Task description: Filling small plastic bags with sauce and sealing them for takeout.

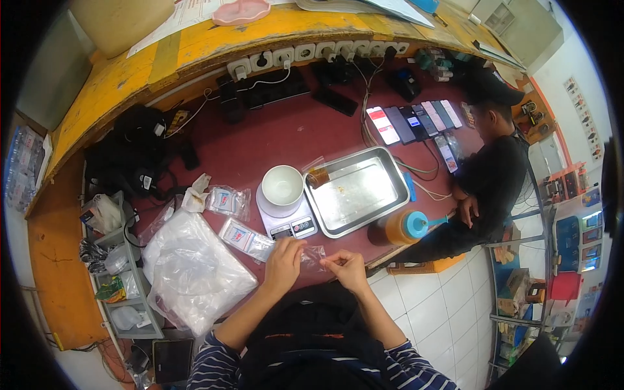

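A small clear plastic bag is stretched between my two hands at the table's near edge. My left hand grips its left side, and my right hand pinches its right side between thumb and fingers. Just beyond my left hand is a kitchen scale bearing a white bowl. To the scale's right lies a metal tray, with a bag of amber-brown contents at its far left corner. A bottle of orange-brown liquid with a blue lid stands near my right hand.
Packs of clear bags and a large plastic-wrapped bundle lie to the left. Several phones are lined up at the far right, near a seated person. Power sockets and cables line the back beneath a yellow shelf.
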`<state>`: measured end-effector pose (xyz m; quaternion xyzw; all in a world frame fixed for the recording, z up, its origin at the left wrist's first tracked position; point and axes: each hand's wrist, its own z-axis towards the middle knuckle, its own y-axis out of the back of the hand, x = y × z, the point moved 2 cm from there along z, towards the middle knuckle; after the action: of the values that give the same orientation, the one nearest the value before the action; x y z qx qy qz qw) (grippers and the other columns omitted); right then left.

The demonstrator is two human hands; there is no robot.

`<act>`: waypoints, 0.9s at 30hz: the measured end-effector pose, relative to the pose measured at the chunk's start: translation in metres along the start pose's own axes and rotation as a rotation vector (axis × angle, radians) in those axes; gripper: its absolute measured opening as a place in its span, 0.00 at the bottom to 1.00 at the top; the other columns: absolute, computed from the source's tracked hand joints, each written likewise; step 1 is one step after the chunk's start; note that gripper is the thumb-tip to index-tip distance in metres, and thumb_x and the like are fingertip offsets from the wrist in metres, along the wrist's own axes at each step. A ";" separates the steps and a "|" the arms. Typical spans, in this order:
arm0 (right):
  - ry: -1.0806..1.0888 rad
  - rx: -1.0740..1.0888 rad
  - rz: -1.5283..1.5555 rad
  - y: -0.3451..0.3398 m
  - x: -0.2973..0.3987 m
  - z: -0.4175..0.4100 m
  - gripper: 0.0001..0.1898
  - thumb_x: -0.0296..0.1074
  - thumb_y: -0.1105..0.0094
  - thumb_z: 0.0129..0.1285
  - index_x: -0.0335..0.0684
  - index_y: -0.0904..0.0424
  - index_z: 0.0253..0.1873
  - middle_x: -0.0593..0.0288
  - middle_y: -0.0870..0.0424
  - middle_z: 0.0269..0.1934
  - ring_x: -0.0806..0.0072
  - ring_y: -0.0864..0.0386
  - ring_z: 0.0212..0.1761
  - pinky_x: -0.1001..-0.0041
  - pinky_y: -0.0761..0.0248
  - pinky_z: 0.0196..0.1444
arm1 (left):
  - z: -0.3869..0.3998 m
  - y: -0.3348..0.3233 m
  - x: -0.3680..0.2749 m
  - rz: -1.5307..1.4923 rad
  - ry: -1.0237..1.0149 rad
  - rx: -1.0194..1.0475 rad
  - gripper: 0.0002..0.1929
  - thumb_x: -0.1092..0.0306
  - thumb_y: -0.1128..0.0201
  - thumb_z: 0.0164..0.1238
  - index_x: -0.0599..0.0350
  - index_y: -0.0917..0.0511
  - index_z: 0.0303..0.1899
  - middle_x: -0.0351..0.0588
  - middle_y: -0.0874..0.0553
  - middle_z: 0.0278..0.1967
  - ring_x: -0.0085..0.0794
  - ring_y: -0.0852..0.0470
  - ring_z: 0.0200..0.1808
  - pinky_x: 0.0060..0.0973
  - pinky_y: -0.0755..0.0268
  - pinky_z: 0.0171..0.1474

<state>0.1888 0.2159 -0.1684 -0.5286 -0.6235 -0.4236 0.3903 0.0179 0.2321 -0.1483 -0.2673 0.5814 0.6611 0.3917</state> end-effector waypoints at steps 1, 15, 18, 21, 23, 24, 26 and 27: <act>-0.001 -0.002 -0.002 0.001 -0.003 -0.001 0.06 0.27 0.34 0.55 0.31 0.19 0.32 0.61 0.18 0.24 0.82 0.23 0.23 0.82 0.31 0.27 | -0.001 -0.001 -0.008 0.248 -0.125 -0.192 0.06 0.72 0.40 0.58 0.57 0.21 0.37 0.45 0.21 0.31 0.37 0.23 0.35 0.34 0.34 0.43; -0.324 0.308 0.588 0.006 0.008 -0.010 0.11 0.36 0.46 0.65 0.36 0.26 0.30 0.63 0.26 0.18 0.78 0.26 0.20 0.77 0.34 0.21 | -0.002 -0.032 -0.013 -0.440 0.215 0.375 0.09 0.65 0.42 0.60 0.61 0.27 0.27 0.49 0.23 0.22 0.39 0.25 0.22 0.33 0.38 0.26; 0.285 -0.008 -0.425 0.010 0.006 -0.005 0.13 0.37 0.48 0.65 0.34 0.27 0.30 0.57 0.28 0.17 0.75 0.26 0.19 0.71 0.34 0.23 | -0.002 -0.029 -0.022 0.007 -0.139 0.179 0.09 0.68 0.42 0.58 0.60 0.29 0.24 0.47 0.22 0.23 0.40 0.25 0.22 0.33 0.38 0.30; 0.356 -0.163 -0.559 0.018 0.007 -0.003 0.12 0.36 0.46 0.63 0.32 0.30 0.31 0.52 0.30 0.17 0.72 0.25 0.19 0.67 0.35 0.24 | -0.003 -0.023 -0.025 0.167 -0.060 0.226 0.09 0.66 0.42 0.57 0.57 0.30 0.23 0.45 0.21 0.24 0.43 0.24 0.25 0.36 0.39 0.32; 0.246 -0.073 -0.446 0.020 0.012 -0.004 0.11 0.33 0.45 0.63 0.32 0.30 0.30 0.55 0.29 0.17 0.74 0.25 0.20 0.70 0.34 0.24 | 0.005 -0.018 -0.026 0.244 -0.106 0.151 0.09 0.64 0.41 0.57 0.56 0.28 0.24 0.45 0.22 0.25 0.42 0.23 0.28 0.37 0.37 0.35; 0.137 0.016 -0.333 0.020 0.012 -0.005 0.10 0.31 0.44 0.62 0.32 0.30 0.29 0.57 0.27 0.17 0.76 0.25 0.20 0.72 0.34 0.24 | 0.010 -0.020 -0.026 0.243 -0.105 0.150 0.09 0.64 0.41 0.57 0.56 0.28 0.24 0.45 0.22 0.25 0.42 0.23 0.28 0.37 0.37 0.35; 0.050 0.080 -0.064 0.022 0.011 -0.004 0.10 0.27 0.44 0.62 0.32 0.30 0.27 0.59 0.25 0.19 0.79 0.25 0.22 0.76 0.33 0.24 | 0.020 -0.022 -0.025 -0.132 -0.238 -0.139 0.09 0.63 0.43 0.61 0.58 0.25 0.29 0.46 0.22 0.26 0.41 0.23 0.31 0.34 0.34 0.38; -0.036 0.142 0.206 0.022 0.011 -0.004 0.10 0.23 0.44 0.61 0.33 0.31 0.26 0.62 0.23 0.20 0.81 0.24 0.23 0.80 0.33 0.24 | 0.020 -0.021 -0.019 -0.133 -0.239 -0.139 0.09 0.63 0.43 0.61 0.58 0.25 0.29 0.46 0.22 0.26 0.41 0.23 0.31 0.34 0.34 0.38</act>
<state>0.2095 0.2171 -0.1542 -0.5685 -0.6012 -0.3265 0.4569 0.0476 0.2482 -0.1413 -0.2510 0.4644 0.6994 0.4817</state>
